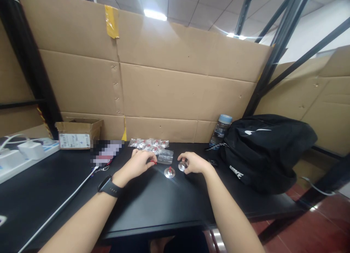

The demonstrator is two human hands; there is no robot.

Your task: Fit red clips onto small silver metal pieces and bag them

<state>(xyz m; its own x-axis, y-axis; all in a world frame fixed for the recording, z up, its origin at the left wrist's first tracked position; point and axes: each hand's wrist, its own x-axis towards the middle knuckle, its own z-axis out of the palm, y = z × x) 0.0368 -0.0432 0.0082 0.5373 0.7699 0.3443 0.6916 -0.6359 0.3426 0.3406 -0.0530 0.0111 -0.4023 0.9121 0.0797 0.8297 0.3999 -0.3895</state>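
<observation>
Left hand: thumb and fingertips drawn together on a thin, cord-like red piece. Right hand: half curled, thumb and fingers on the rim of a shiny round disc, metallic in look. Second disc lies between the hands on the smooth black table, shallow-domed, red bit at centre. Just behind: a clear, crinkled plastic sleeve, near glossy heaped packets with red spots.

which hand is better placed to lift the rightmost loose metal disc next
Probably the right hand: its fingers are at that metal disc, while the left hand is farther off, pinching a red piece.
</observation>
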